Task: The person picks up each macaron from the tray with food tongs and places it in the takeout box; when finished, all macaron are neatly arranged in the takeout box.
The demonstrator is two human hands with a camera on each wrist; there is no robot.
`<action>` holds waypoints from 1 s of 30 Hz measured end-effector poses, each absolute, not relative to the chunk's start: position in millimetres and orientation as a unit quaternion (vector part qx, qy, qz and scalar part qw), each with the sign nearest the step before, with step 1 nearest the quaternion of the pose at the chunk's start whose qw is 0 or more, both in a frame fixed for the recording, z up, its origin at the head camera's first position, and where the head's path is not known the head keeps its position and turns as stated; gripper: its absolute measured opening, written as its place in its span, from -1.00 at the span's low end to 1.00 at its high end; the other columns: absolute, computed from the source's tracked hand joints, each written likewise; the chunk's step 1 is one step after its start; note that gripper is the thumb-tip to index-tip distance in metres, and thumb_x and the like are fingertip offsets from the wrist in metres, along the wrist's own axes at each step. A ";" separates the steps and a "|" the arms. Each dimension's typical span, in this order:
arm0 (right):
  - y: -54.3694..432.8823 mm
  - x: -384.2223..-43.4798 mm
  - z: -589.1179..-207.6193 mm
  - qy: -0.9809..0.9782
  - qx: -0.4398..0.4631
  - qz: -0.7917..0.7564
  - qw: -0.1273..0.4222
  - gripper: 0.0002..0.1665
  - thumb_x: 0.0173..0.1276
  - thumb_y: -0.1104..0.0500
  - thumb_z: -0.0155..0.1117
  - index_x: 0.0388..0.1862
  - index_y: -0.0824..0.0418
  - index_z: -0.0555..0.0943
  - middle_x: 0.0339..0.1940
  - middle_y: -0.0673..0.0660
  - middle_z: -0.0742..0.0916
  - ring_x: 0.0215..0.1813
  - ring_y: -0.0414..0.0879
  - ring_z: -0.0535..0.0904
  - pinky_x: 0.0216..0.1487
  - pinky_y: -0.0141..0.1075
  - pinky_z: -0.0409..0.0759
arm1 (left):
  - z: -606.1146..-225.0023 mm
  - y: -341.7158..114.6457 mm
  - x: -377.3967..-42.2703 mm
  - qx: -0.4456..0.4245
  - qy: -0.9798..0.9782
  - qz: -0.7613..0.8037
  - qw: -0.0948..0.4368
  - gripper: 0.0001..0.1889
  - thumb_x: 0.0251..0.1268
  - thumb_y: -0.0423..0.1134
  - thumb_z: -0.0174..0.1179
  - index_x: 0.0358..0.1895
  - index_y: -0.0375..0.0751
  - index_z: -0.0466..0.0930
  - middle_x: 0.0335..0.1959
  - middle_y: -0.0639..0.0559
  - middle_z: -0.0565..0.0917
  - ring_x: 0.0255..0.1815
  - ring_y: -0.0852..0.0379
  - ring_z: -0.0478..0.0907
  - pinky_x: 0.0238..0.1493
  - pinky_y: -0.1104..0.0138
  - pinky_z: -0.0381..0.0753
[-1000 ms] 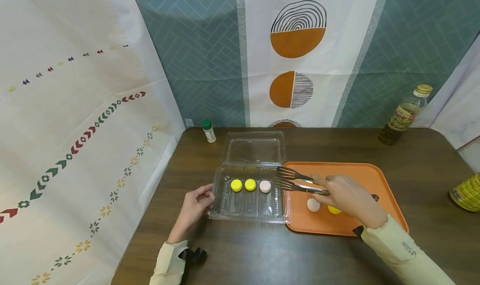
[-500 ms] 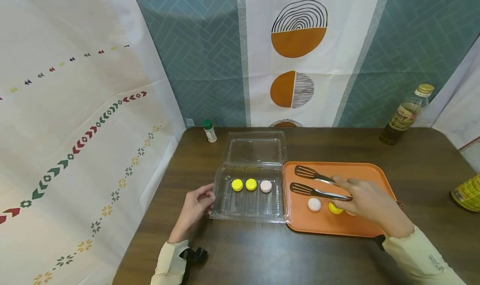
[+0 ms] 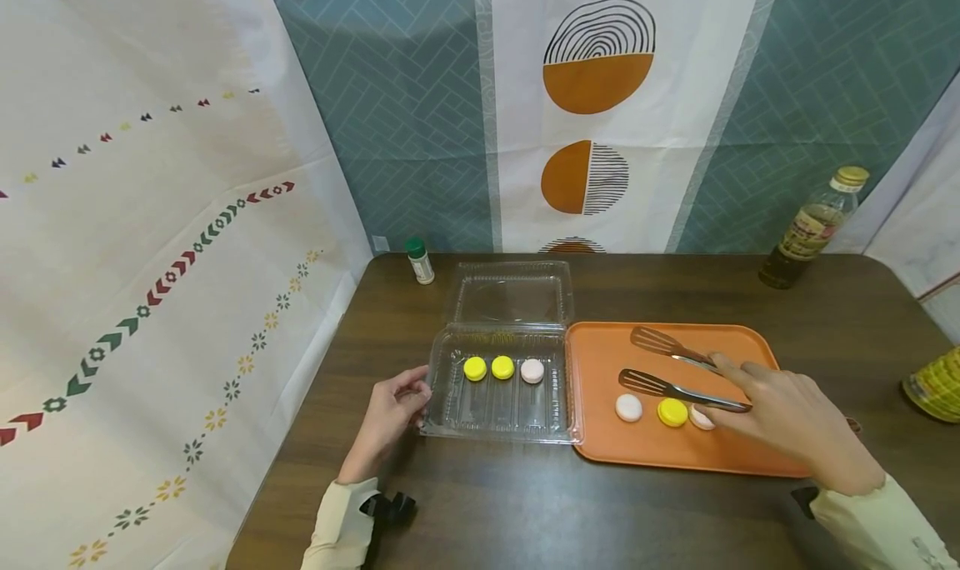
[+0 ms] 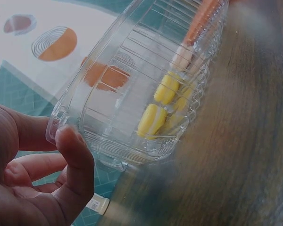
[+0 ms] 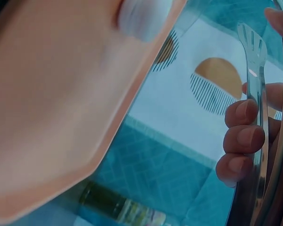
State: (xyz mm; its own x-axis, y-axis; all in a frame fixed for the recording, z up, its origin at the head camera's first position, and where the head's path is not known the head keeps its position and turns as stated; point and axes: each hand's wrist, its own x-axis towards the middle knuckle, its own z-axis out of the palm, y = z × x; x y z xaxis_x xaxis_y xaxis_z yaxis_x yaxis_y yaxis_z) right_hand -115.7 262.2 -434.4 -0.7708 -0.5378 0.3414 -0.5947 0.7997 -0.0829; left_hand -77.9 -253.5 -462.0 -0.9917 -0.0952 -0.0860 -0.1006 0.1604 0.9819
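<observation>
My left hand (image 3: 390,416) pinches the left rim of a clear plastic clamshell box (image 4: 118,56) between thumb and fingers. Its lid (image 3: 512,295) lies folded back behind it. In a row inside sit two yellow macarons (image 3: 475,369) and a pale pink macaron (image 3: 532,371). My right hand (image 3: 795,420) grips metal tongs (image 3: 708,397), fingers curled round one arm in the right wrist view. Their slotted heads are spread, with nothing between them, over an orange tray (image 3: 645,453). Near the lower head lie a white macaron (image 3: 628,407), a yellow macaron (image 3: 672,412) and a pale macaron (image 3: 702,417), partly covered by my hand.
A green-capped shaker (image 3: 419,261) stands at the table's back left. An oil bottle (image 3: 806,232) is at the back right, and a yellow container (image 3: 937,389) at the right edge. The tray's left edge meets the box's right rim. Fabric hangs behind the table.
My right hand has moved right with the tongs, from beside the box's right rim to over the tray, uncovering the yellow and pale macarons. My left hand stays at the box's rim.
</observation>
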 end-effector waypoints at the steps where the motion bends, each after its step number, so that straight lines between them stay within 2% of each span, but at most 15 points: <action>1: 264.6 -114.8 -434.7 -0.938 0.299 0.093 0.151 -0.11 -0.01 -0.26 0.59 0.21 0.19 0.58 -0.59 -0.11 0.44 -0.71 -0.33 0.13 -0.71 -0.34 0.17 | -462.1 -253.5 -77.9 -0.063 0.762 0.645 0.002 -0.58 0.31 -0.64 0.15 0.25 -0.58 0.49 -0.33 -0.21 0.58 -0.52 0.15 0.48 -0.60 0.43 0.49; 5: 274.2 -111.9 -439.2 -0.933 0.303 0.089 0.171 -0.09 0.01 -0.37 0.53 0.20 0.14 0.54 -0.60 -0.09 0.43 -0.69 -0.30 0.14 -0.72 -0.32 0.17 | -462.5 -253.7 -76.5 -0.063 0.762 0.644 0.002 -0.58 0.32 -0.64 0.14 0.25 -0.58 0.48 -0.31 -0.28 0.58 -0.54 0.15 0.47 -0.60 0.42 0.48; 8: 281.9 -110.0 -444.7 -0.922 0.320 0.086 0.201 -0.11 0.15 -0.52 0.32 0.17 0.12 0.52 -0.61 -0.08 0.42 -0.70 -0.32 0.10 -0.73 -0.35 0.12 | -462.4 -253.8 -75.3 -0.064 0.762 0.644 0.001 -0.58 0.32 -0.65 0.13 0.25 -0.59 0.48 -0.30 -0.31 0.58 -0.56 0.16 0.46 -0.60 0.43 0.46; 10: 287.0 -108.1 -447.9 -0.916 0.327 0.086 0.216 -0.10 0.25 -0.59 0.11 0.15 0.13 0.52 -0.62 -0.08 0.41 -0.71 -0.33 0.08 -0.74 -0.37 0.08 | -462.3 -253.8 -74.9 -0.065 0.763 0.643 0.001 -0.59 0.32 -0.65 0.13 0.25 -0.59 0.48 -0.30 -0.30 0.57 -0.56 0.16 0.46 -0.60 0.43 0.46; 12: 291.9 -105.9 -450.5 -0.914 0.328 0.083 0.223 -0.06 0.29 -0.62 -0.02 0.15 0.15 0.53 -0.62 -0.07 0.42 -0.72 -0.34 0.08 -0.75 -0.37 0.08 | -462.0 -253.9 -74.7 -0.063 0.765 0.641 0.000 -0.59 0.32 -0.64 0.13 0.25 -0.58 0.49 -0.31 -0.29 0.57 -0.55 0.16 0.46 -0.60 0.43 0.47; 18: 306.7 -97.7 -456.3 -0.916 0.321 0.070 0.229 0.02 0.27 -0.64 -0.04 0.13 0.23 0.59 -0.62 -0.07 0.40 -0.71 -0.33 0.05 -0.74 -0.37 0.06 | -460.9 -254.2 -73.9 -0.060 0.766 0.640 0.003 -0.58 0.33 -0.64 0.13 0.26 -0.58 0.48 -0.29 -0.32 0.57 -0.54 0.14 0.47 -0.59 0.42 0.47; 24: 318.4 -89.7 -460.8 -0.928 0.307 0.051 0.206 0.04 0.28 -0.66 -0.17 0.22 0.18 0.49 -0.62 -0.09 0.36 -0.72 -0.33 0.04 -0.75 -0.36 0.07 | -461.0 -253.8 -74.3 -0.056 0.767 0.639 0.003 -0.58 0.34 -0.63 0.11 0.27 -0.59 0.46 -0.29 -0.29 0.57 -0.53 0.14 0.46 -0.60 0.41 0.47; 30: 326.5 -84.6 -464.2 -0.939 0.287 0.047 0.181 -0.03 0.19 -0.63 0.09 0.15 0.15 0.53 -0.61 -0.10 0.35 -0.72 -0.30 0.10 -0.75 -0.31 0.14 | -462.0 -253.6 -75.8 -0.051 0.767 0.639 -0.001 -0.57 0.33 -0.64 0.11 0.26 -0.58 0.47 -0.30 -0.26 0.57 -0.52 0.13 0.45 -0.61 0.40 0.48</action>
State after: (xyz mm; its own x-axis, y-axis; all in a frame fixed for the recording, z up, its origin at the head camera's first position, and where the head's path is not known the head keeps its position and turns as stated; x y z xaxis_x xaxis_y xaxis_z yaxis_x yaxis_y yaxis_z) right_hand -84.6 326.5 -464.2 -0.7690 -0.5229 0.3679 -0.5571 0.8303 0.0156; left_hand -75.8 -253.6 -462.0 -0.9947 -0.0802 -0.0645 -0.0779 0.1775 0.9810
